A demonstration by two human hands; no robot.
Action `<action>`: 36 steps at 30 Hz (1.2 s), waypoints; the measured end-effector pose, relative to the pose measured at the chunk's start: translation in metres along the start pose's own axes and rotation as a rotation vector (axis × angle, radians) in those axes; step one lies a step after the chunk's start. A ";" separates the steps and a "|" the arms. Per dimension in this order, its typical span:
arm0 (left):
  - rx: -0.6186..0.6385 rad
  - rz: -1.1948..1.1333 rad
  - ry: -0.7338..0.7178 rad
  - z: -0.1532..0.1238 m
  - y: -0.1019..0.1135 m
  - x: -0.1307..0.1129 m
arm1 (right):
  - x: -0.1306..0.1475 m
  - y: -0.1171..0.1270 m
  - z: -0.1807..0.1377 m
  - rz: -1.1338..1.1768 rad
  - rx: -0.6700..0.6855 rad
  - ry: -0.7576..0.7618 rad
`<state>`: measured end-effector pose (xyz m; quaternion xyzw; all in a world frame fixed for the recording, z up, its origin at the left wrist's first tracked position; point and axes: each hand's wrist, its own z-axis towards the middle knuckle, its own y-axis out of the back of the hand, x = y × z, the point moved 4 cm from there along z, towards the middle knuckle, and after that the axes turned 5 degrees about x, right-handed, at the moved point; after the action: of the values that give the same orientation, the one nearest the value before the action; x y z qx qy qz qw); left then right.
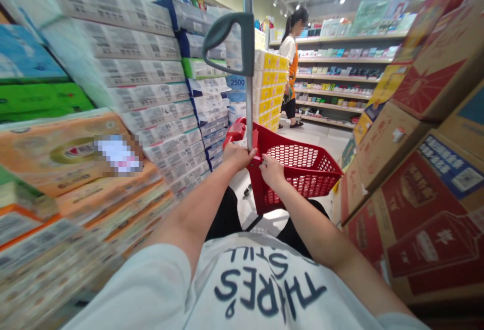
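Observation:
A red plastic shopping cart (312, 157) with perforated walls is right in front of my body. At its near left corner a metal pole (248, 101) rises, carrying a grey loop handle (247, 43). My left hand (238, 157) is closed on the cart's red rim at the foot of the pole, thumb against the base. Just to its right, my right hand (273, 171) has its fingers curled onto the near edge of the same cart. The fingertips of both hands are partly hidden. Nothing shows through the part of the basket I can see.
Stacked tissue packs (139, 68) line the left side, with orange packs (71, 151) close by. Cardboard cartons (427, 209) are piled on the right. Ahead, a person in an orange apron (293, 70) walks by stocked shelves (340, 60). Yellow packs (271, 88) stand beyond the cart.

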<state>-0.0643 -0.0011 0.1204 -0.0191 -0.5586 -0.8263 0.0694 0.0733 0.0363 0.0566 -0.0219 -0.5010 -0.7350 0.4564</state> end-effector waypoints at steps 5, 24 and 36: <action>0.025 0.013 0.012 -0.001 0.002 -0.002 | 0.007 0.000 0.000 0.055 -0.013 0.066; -0.011 0.028 0.009 -0.003 0.003 -0.002 | -0.003 -0.003 -0.009 0.072 -0.050 0.168; -0.033 -0.001 0.007 -0.004 0.003 -0.002 | -0.014 -0.004 -0.010 0.063 -0.094 0.150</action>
<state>-0.0619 -0.0057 0.1213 -0.0168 -0.5447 -0.8355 0.0705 0.0828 0.0376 0.0419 -0.0037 -0.4294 -0.7426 0.5140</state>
